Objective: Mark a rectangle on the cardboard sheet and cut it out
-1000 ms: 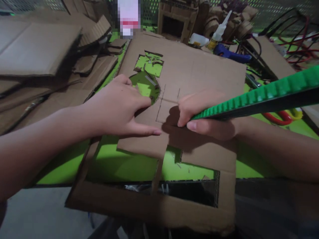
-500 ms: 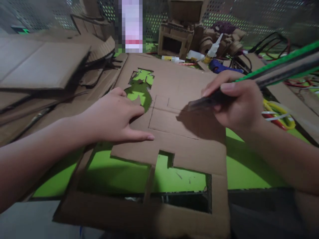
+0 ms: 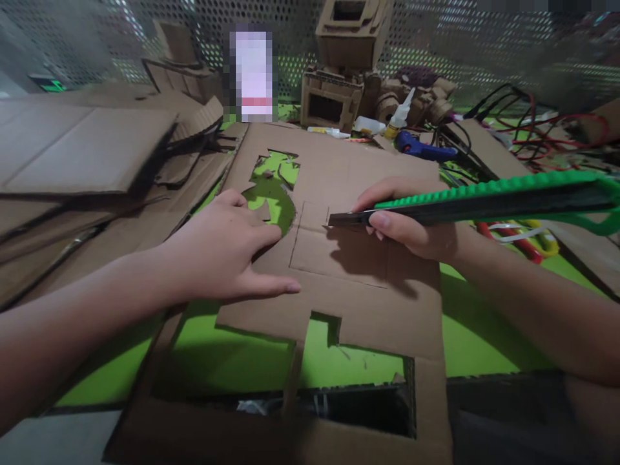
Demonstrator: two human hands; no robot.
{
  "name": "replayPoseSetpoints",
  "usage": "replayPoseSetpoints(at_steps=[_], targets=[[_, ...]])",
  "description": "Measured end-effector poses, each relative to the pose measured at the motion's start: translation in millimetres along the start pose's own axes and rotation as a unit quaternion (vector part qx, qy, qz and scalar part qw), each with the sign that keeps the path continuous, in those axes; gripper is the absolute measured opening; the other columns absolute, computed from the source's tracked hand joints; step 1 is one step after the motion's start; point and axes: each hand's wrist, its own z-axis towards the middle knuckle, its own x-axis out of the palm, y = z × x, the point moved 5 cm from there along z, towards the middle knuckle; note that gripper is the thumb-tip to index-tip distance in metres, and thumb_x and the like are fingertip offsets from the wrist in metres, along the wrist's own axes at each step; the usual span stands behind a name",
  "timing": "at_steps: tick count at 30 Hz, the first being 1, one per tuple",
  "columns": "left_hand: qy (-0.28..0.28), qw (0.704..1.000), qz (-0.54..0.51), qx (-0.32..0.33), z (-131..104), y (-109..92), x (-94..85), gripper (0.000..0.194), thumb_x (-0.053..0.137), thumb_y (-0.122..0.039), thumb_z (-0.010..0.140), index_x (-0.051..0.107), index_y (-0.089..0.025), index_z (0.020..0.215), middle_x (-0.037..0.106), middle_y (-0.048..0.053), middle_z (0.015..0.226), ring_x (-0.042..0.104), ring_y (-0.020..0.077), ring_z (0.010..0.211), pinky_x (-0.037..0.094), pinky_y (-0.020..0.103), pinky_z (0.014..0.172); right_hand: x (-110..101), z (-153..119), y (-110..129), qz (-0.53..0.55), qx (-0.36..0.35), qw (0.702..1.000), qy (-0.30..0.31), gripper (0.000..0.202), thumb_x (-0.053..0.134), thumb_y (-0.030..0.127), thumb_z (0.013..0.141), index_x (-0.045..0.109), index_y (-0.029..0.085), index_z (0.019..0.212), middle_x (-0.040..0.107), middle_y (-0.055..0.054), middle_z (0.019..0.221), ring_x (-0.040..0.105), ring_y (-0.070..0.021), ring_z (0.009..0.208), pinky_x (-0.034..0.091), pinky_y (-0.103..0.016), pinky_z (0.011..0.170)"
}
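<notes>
A brown cardboard sheet (image 3: 368, 323) with several cut-out openings lies over the green tabletop. Thin lines form a stepped outline on its middle. My left hand (image 3: 237, 248) rests flat on the sheet, fingers spread, beside a rounded opening. Gripped in my right hand (image 3: 411, 223) is a green and black utility knife (image 3: 484, 200). Its blade points left and its tip is at the short upright line of the outline; whether it presses into the cardboard I cannot tell. The right hand's shadow falls across the outline.
Stacked cardboard (image 3: 82, 148) fills the left side. Behind the sheet stand a cardboard box model (image 3: 332, 100), glue bottles (image 3: 398, 117) and a blue glue gun (image 3: 426, 147). Tangled wires (image 3: 533, 135) lie at the far right. Green tabletop (image 3: 484, 323) shows right of the sheet.
My right hand has moved left with the utility knife, bringing the blade to the short upright line. The knife now lies flatter. My left hand stays on the sheet; the view has tilted slightly up.
</notes>
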Motion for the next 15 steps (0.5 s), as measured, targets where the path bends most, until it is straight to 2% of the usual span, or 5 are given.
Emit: replayPoseSetpoints(at_steps=[4,7,10,12,15], targets=[[-0.012,1.000,0.008,0.012,-1.9,-0.5,-0.2,0.068,0.035,-0.087,0.093,0.056,-0.027,0.071,0.055,0.002,0.060,0.053,0.0269,0.064,0.035,0.044,0.076,0.4,1.4,6.8,-0.031,-0.009,0.999,0.004,0.027,0.068,0.043,0.102,0.076,0.017,0.099,0.072,-0.002,0.077,0.059,-0.0107,0.060,0.047,-0.022,0.052],[-0.024,1.000,0.004,0.016,-3.0,-0.1,-1.4,0.066,0.039,-0.087,0.092,0.058,-0.027,0.070,0.054,0.002,0.059,0.052,0.0265,0.064,0.035,0.044,0.077,0.4,3.3,9.1,-0.059,-0.018,0.998,0.027,0.020,0.067,0.034,0.101,0.077,0.016,0.100,0.076,-0.005,0.078,0.061,-0.0110,0.059,0.045,-0.021,0.050],[-0.038,0.999,-0.010,0.016,-2.9,0.7,-3.3,0.065,0.045,-0.086,0.091,0.059,-0.027,0.068,0.052,0.001,0.059,0.051,0.0255,0.064,0.035,0.043,0.077,-1.1,5.9,9.3,-0.072,-0.035,0.996,0.048,0.014,0.067,0.027,0.098,0.077,0.018,0.100,0.080,-0.006,0.081,0.067,-0.0128,0.064,0.047,-0.022,0.054],[-0.043,0.999,-0.017,0.015,-2.4,0.9,-4.2,0.065,0.045,-0.086,0.090,0.059,-0.027,0.067,0.050,0.001,0.058,0.049,0.0248,0.063,0.034,0.043,0.078,-2.0,7.8,8.0,-0.077,-0.038,0.995,0.058,0.013,0.068,0.026,0.098,0.078,0.018,0.101,0.080,-0.006,0.081,0.068,-0.0138,0.066,0.049,-0.023,0.056],[-0.043,0.999,-0.025,0.015,-1.3,1.0,-4.6,0.066,0.044,-0.087,0.090,0.059,-0.027,0.067,0.048,0.000,0.058,0.047,0.0238,0.062,0.034,0.043,0.078,-0.6,10.0,5.3,-0.072,-0.030,0.994,0.076,0.016,0.068,0.029,0.100,0.078,0.017,0.102,0.076,-0.004,0.076,0.062,-0.0118,0.061,0.046,-0.022,0.052]])
